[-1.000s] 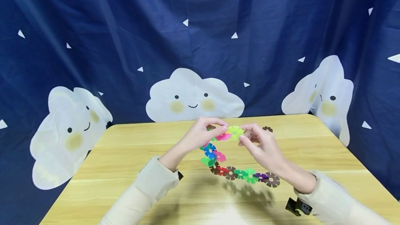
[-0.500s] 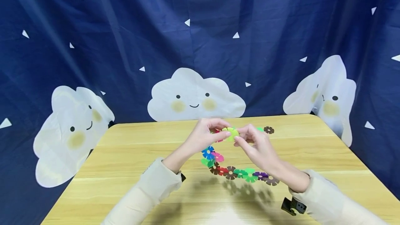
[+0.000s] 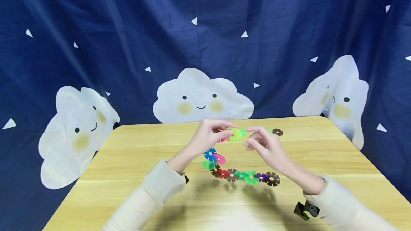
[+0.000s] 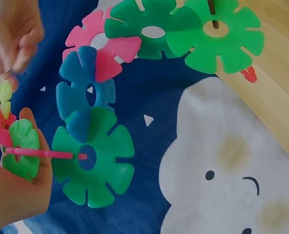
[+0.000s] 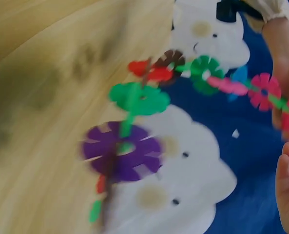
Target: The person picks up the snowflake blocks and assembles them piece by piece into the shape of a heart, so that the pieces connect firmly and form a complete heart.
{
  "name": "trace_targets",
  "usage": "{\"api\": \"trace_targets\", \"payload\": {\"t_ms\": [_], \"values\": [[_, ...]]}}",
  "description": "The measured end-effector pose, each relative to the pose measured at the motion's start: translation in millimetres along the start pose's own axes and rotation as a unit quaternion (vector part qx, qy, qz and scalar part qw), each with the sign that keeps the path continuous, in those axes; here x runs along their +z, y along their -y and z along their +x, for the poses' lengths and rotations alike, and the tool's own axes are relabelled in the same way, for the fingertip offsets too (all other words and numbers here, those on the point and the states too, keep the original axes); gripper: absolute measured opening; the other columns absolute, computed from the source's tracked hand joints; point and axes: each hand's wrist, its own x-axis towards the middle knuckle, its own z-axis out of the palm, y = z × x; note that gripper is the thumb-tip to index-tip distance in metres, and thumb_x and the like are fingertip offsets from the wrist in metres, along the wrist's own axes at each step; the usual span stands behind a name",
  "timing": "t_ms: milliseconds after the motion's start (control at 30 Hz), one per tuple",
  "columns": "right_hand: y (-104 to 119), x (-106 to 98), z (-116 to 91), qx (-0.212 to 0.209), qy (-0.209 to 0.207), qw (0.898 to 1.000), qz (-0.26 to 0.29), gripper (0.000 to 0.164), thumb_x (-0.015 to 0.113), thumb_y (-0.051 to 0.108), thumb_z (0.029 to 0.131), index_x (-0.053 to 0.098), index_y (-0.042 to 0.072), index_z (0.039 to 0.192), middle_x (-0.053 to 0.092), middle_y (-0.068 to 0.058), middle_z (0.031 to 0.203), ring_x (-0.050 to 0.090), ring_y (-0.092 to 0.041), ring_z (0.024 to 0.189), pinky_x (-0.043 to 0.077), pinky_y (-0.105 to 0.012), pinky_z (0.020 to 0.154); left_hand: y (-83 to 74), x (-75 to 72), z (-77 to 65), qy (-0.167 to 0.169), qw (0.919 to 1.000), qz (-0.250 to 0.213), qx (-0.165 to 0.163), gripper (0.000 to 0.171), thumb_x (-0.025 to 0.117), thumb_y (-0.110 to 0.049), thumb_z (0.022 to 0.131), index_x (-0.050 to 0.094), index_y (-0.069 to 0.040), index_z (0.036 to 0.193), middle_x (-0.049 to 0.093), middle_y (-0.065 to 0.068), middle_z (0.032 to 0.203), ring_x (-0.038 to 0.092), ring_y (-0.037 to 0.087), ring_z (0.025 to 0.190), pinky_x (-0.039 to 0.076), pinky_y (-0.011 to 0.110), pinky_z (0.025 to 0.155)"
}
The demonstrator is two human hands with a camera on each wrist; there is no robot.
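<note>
Left hand [image 3: 207, 136] pinches the flower chain [image 3: 222, 173] by its yellow flower [image 3: 237, 135].
Likely held up so the chain, bending toward four o'clock, clears the bench [image 3: 321, 149]; right hand [image 3: 268, 149], loose at three o'clock, holds nothing.

Two hands [image 3: 207, 136] [image 3: 269, 149], one chain of flower discs [image 3: 223, 174], one tabletop [image 3: 321, 149] — and three printed clouds [image 3: 202, 99] [image 3: 72, 127] [image 3: 341, 88].

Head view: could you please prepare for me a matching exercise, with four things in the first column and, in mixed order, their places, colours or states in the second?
Column 1
1. Left hand
2. Right hand
3. Purple piece
4. Table

Column 2
A. directly next to the brown end piece
B. light wood colour
C. pinches the flower chain
D. fingers hold nothing

Right pairs: 1-C, 2-D, 3-A, 4-B.
</note>
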Motion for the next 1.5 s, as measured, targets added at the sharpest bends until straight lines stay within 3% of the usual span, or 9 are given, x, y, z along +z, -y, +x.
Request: {"api": "trace_targets", "payload": {"t_ms": [200, 367, 467, 667, 800, 967, 1067, 1300, 1500], "values": [[-33.7, -22.1, -8.6, 0.073, -0.012, 0.997, -0.02, 0.022, 0.051, -0.013, 0.085, 0.052, -0.011, 0.107, 0.061, -0.016, 0.07, 0.06, -0.007, 0.06, 0.051, -0.02, 0.057, 5.9, -9.6, -1.6, -0.024, 0.9995, 0.007, -0.021, 0.017, 0.067, -0.007, 0.082, 0.07, -0.001, 0.098, 0.062, 0.006, 0.07, 0.048, 0.016, 0.051, 0.036, 0.02, 0.046], [-71.9, -42.1, -16.4, 0.146, -0.008, 0.987, -0.065, 0.026, 0.053, -0.007, 0.086, 0.05, -0.012, 0.111, 0.062, -0.016, 0.072, 0.058, -0.004, 0.059, 0.05, -0.02, 0.056, 7.1, -14.1, -3.6, -0.03, 0.9988, 0.004, -0.038, 0.016, 0.066, -0.007, 0.083, 0.07, -0.002, 0.097, 0.054, 0.003, 0.062, 0.044, 0.014, 0.051, 0.034, 0.021, 0.045], [-93.9, -52.7, -22.3, 0.179, -0.005, 0.98, -0.083, 0.027, 0.053, -0.006, 0.087, 0.048, -0.014, 0.112, 0.062, -0.017, 0.074, 0.058, -0.004, 0.059, 0.05, -0.02, 0.056, 6.5, -14.4, -3.0, -0.026, 0.9987, 0.004, -0.045, 0.016, 0.065, -0.008, 0.083, 0.07, -0.002, 0.097, 0.058, 0.004, 0.064, 0.045, 0.016, 0.051, 0.034, 0.021, 0.045], [-126.1, -67.6, -36.7, 0.231, 0.043, 0.959, -0.156, 0.03, 0.055, -0.003, 0.086, 0.048, -0.015, 0.112, 0.062, -0.016, 0.078, 0.061, -0.02, 0.066, 0.049, -0.025, 0.059, 6.0, -13.4, -3.9, -0.011, 0.9984, 0.001, -0.056, 0.018, 0.066, -0.007, 0.083, 0.069, -0.001, 0.098, 0.062, 0.01, 0.07, 0.047, 0.018, 0.051, 0.035, 0.021, 0.045], [-142.4, -74.1, -43.1, 0.249, 0.083, 0.945, -0.197, 0.036, 0.057, 0.001, 0.086, 0.046, -0.015, 0.116, 0.061, -0.023, 0.088, 0.061, -0.035, 0.08, 0.05, -0.039, 0.07, 7.5, -13.0, -5.8, -0.005, 0.9981, 0.001, -0.062, 0.018, 0.065, -0.006, 0.083, 0.069, 0.0, 0.099, 0.061, 0.01, 0.068, 0.048, 0.016, 0.051, 0.037, 0.02, 0.045], [-155.1, -80.2, -46.1, 0.271, 0.131, 0.935, -0.189, 0.046, 0.056, 0.004, 0.086, 0.038, -0.019, 0.121, 0.047, -0.041, 0.111, 0.053, -0.05, 0.096, 0.045, -0.054, 0.081, 8.7, -13.1, -6.1, 0.0, 0.9984, 0.008, -0.057, 0.017, 0.065, -0.007, 0.083, 0.069, 0.0, 0.097, 0.061, 0.011, 0.068, 0.049, 0.013, 0.051, 0.04, 0.021, 0.047], [-159.8, -81.8, -45.7, 0.288, 0.154, 0.927, -0.185, 0.053, 0.056, 0.007, 0.087, 0.032, -0.019, 0.126, 0.035, -0.044, 0.123, 0.048, -0.054, 0.102, 0.041, -0.057, 0.085, 8.6, -13.0, -6.3, 0.004, 0.9984, 0.011, -0.055, 0.016, 0.065, -0.007, 0.082, 0.069, 0.0, 0.097, 0.062, 0.011, 0.068, 0.05, 0.014, 0.052, 0.041, 0.021, 0.047], [-166.9, -80.5, -40.0, 0.287, 0.182, 0.921, -0.193, 0.061, 0.057, 0.009, 0.086, 0.025, -0.022, 0.128, 0.03, -0.045, 0.127, 0.039, -0.057, 0.11, 0.033, -0.061, 0.091, 6.6, -12.1, -7.8, 0.02, 0.9982, 0.007, -0.056, 0.016, 0.064, -0.007, 0.083, 0.069, 0.001, 0.097, 0.062, 0.009, 0.068, 0.052, 0.028, 0.056, 0.043, 0.025, 0.048], [-167.9, -78.9, -34.4, 0.302, 0.218, 0.91, -0.182, 0.063, 0.055, 0.012, 0.088, 0.023, -0.022, 0.129, 0.032, -0.046, 0.124, 0.036, -0.057, 0.113, 0.031, -0.06, 0.093, 6.5, -13.4, -8.3, 0.022, 0.9983, 0.013, -0.053, 0.016, 0.064, -0.007, 0.083, 0.069, 0.0, 0.096, 0.062, 0.012, 0.069, 0.052, 0.018, 0.054, 0.043, 0.025, 0.049]]}}
